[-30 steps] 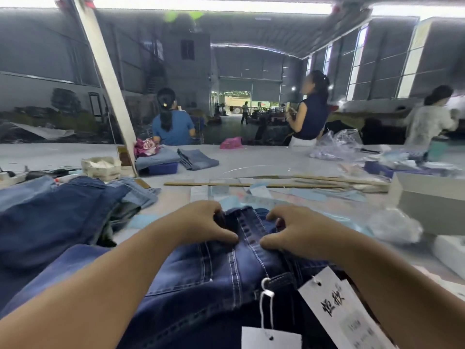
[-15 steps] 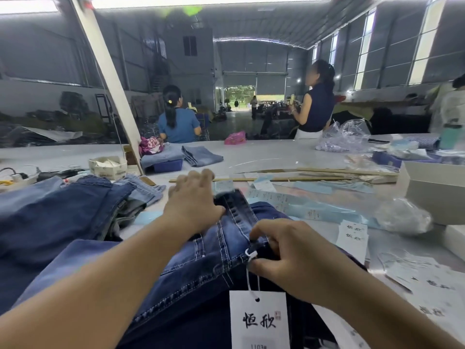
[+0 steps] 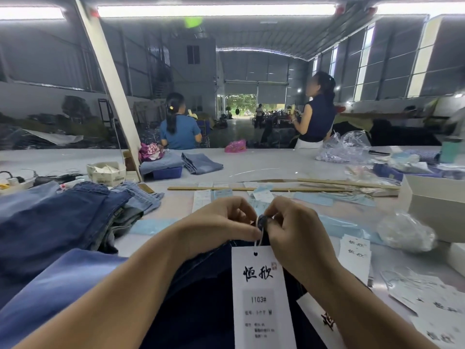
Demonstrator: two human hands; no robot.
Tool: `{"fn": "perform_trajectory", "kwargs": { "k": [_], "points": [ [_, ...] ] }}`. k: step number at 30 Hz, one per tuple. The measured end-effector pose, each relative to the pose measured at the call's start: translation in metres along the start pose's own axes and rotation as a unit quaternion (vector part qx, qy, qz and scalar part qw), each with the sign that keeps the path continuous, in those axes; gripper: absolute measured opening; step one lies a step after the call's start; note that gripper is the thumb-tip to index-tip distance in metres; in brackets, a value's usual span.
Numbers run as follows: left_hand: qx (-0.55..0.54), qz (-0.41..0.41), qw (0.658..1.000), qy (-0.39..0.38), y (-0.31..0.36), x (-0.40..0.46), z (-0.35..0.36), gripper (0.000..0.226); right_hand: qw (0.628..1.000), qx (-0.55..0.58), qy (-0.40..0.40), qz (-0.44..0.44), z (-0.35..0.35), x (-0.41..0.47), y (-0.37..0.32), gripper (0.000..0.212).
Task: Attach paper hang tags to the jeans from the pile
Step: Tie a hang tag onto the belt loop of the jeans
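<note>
Dark blue jeans [image 3: 201, 298] lie in front of me, lifted at the waistband. My left hand [image 3: 221, 222] and my right hand [image 3: 294, 227] pinch a small fold of the denim between them. A white paper hang tag [image 3: 261, 295] with black characters and "1103#" hangs from that spot on a white string [image 3: 259, 239]. A second tag [image 3: 319, 321] lies under my right forearm. The pile of jeans [image 3: 57, 217] sits to my left.
Loose hang tags [image 3: 354, 255] and more tags [image 3: 437, 308] lie at the right with a crumpled plastic bag [image 3: 405, 233] and a white box [image 3: 437, 207]. Wooden sticks [image 3: 251, 189] and blue paper strips cross the table. Two people stand beyond the far edge.
Both hands have come together and raised the waistband fold. The tag has swung up into full view below my fingers. My left hand left the flat denim.
</note>
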State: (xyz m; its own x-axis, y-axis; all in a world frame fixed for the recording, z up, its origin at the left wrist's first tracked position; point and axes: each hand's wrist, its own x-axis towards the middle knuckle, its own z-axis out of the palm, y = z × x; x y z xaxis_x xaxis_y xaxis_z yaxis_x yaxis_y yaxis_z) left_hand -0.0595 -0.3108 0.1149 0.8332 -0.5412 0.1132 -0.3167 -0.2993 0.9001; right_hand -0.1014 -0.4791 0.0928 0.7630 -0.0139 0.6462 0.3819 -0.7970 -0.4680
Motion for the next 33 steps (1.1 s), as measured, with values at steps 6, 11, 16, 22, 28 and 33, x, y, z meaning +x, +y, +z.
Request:
{"fn": "perform_trajectory", "kwargs": {
  "k": [6,11,16,22,28,33],
  "points": [
    [-0.108,0.024,0.994,0.013,-0.033,-0.003,0.014,0.021,0.999,0.019,-0.020,-0.031,0.010,-0.018,-0.001,0.014],
    [-0.154,0.058,0.986,0.024,-0.044,-0.007,0.018,0.018,0.994,0.019,-0.094,-0.057,0.010,-0.027,-0.001,0.019],
    [-0.133,0.054,0.989,0.033,-0.046,-0.011,0.018,0.011,0.990,0.047,-0.127,-0.036,0.008,-0.025,0.002,0.019],
    [-0.111,0.036,0.992,0.037,-0.048,-0.015,0.018,0.020,0.990,0.080,-0.111,0.017,0.000,-0.022,0.009,0.012],
    [-0.084,0.051,0.995,0.014,-0.047,-0.014,0.022,0.029,0.987,0.007,-0.159,0.024,-0.011,-0.024,0.005,0.013],
    [-0.095,0.065,0.993,0.022,-0.048,-0.013,0.024,0.020,0.985,-0.043,-0.165,0.012,-0.011,-0.023,-0.004,0.031]
  ]
}}
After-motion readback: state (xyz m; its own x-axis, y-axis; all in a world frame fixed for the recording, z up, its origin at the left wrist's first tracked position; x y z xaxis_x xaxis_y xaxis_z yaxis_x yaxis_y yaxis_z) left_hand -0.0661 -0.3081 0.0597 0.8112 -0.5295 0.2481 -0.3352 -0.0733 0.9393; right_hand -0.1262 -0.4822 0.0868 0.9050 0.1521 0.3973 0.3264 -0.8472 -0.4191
